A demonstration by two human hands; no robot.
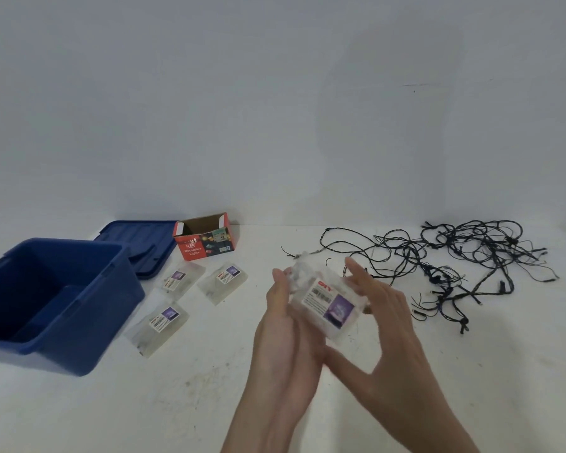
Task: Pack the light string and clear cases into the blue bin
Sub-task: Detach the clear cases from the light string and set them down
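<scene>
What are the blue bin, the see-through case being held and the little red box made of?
Blue bin: probably moulded plastic, smooth with a faint sheen.
Clear case: seemingly thin, cloudy see-through plastic with a paper label, though it is blurred here.
Red box: cardboard, printed outside, plain brown inside its open top.

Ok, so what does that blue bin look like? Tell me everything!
The blue bin is a deep, boxy tub that looks like plastic, with a thick rim and a step in its floor. It stands upright on the white table at the left side of the view. It is open, with nothing visible inside. Its blue lid lies flat just behind it, but it is hard to tell whether the two touch.
</scene>
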